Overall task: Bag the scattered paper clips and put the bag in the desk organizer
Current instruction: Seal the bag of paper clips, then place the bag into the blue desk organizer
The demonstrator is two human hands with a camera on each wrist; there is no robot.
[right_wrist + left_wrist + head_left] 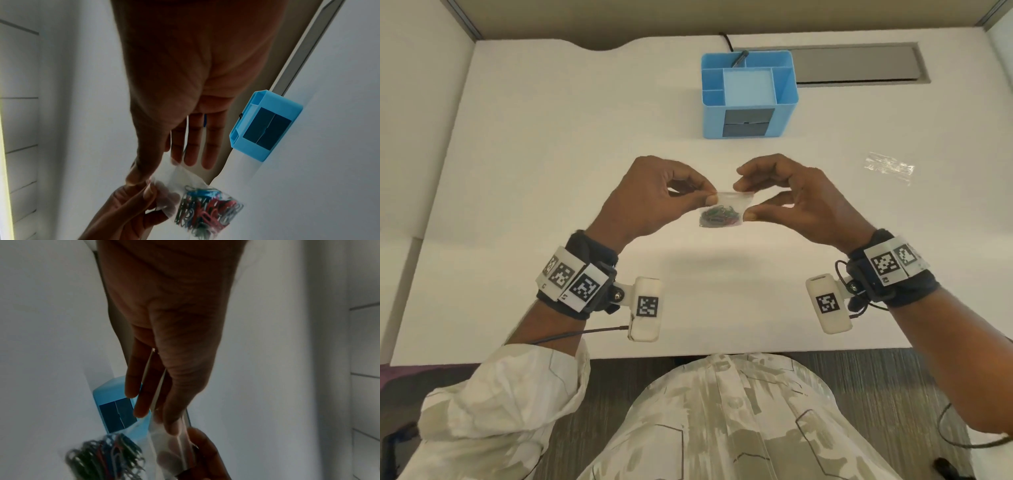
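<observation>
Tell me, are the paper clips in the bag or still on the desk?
In the bag. The paper clips sit bunched at the bottom of the clear bag, which both hands pinch at its top.

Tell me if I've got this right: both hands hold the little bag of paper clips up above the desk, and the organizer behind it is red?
Not quite. The organizer is blue, as the head view shows. The rest holds: the left hand and right hand both pinch the bag of paper clips above the desk.
</observation>
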